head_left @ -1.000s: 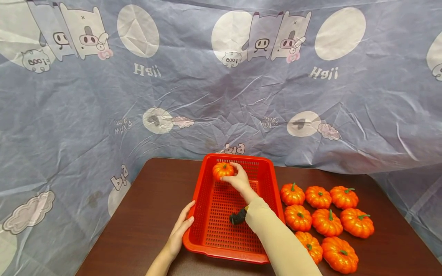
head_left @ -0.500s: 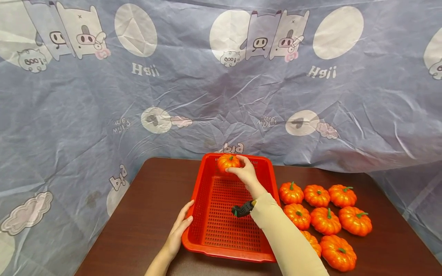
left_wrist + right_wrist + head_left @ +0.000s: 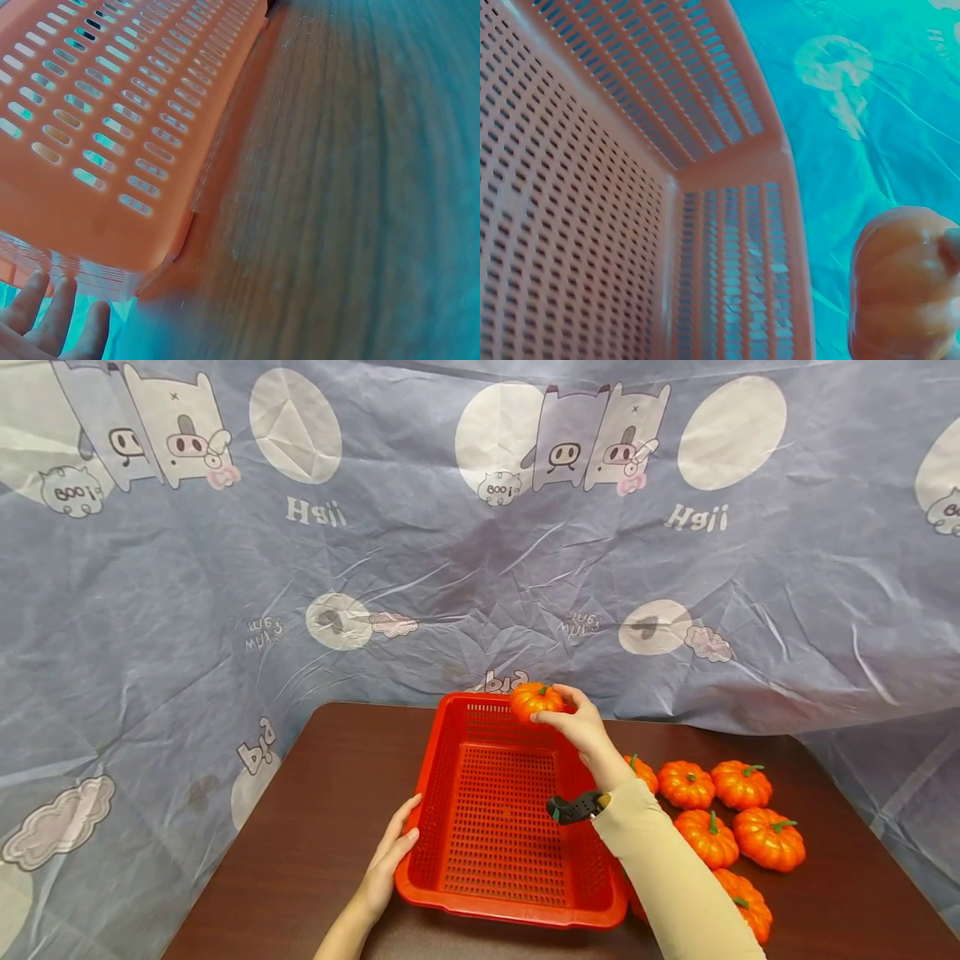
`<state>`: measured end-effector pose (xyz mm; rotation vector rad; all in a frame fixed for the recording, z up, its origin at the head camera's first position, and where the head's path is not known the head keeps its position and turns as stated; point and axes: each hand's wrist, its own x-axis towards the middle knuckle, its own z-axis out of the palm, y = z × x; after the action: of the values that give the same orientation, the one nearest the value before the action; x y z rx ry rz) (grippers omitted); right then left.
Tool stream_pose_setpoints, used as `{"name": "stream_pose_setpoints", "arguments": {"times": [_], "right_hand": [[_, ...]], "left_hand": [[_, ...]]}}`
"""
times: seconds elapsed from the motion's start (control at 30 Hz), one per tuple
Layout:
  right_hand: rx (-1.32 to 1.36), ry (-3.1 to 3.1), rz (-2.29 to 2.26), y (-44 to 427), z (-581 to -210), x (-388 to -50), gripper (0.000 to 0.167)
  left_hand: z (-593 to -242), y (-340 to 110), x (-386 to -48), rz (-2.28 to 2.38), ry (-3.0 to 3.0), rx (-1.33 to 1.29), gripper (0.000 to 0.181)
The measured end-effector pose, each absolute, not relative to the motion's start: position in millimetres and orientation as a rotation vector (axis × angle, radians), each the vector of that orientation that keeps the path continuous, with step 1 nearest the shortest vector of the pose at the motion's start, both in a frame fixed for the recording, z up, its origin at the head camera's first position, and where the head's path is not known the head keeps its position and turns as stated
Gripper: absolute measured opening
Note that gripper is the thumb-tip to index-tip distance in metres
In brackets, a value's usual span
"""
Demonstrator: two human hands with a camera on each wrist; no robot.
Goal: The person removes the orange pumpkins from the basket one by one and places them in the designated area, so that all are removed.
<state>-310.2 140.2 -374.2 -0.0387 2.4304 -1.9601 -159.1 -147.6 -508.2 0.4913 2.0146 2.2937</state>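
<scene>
My right hand (image 3: 583,731) pinches a small orange toy pumpkin (image 3: 532,702) by its right side, thumb below and fingers behind. It hangs above the far rim of a red perforated plastic basket (image 3: 517,912), whose floor holds nothing. In the right wrist view the pumpkin (image 3: 900,289) shows at the right, outside the basket wall (image 3: 799,247); the hand is barely seen there. My left hand (image 3: 384,868) rests against the basket's left side near the front. Its fingers (image 3: 56,319) look fairly straight in the left wrist view, by the basket's outer wall (image 3: 90,217).
Several more pumpkins (image 3: 769,839) stand in rows on the brown table (image 3: 322,793) right of the basket; my right sleeve (image 3: 671,860) hides some. A dark wrist strap (image 3: 573,808) hangs over the basket. A printed grey-blue cloth (image 3: 465,568) closes off the back.
My right hand has lifted the pumpkin up from inside the basket and carried it right, to above the far rim. My left hand has stayed at the basket's side.
</scene>
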Motion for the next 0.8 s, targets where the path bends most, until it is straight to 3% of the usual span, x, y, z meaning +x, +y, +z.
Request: {"name": "stream_pose_setpoints", "arguments": {"times": [0.8], "right_hand": [[-0.006,2.689,-1.715,255.2,-334.1,-236.7,0.083]], "left_hand": [[-510.9,-147.0,-159.8,2.301,2.042,0.47,0.048]]}}
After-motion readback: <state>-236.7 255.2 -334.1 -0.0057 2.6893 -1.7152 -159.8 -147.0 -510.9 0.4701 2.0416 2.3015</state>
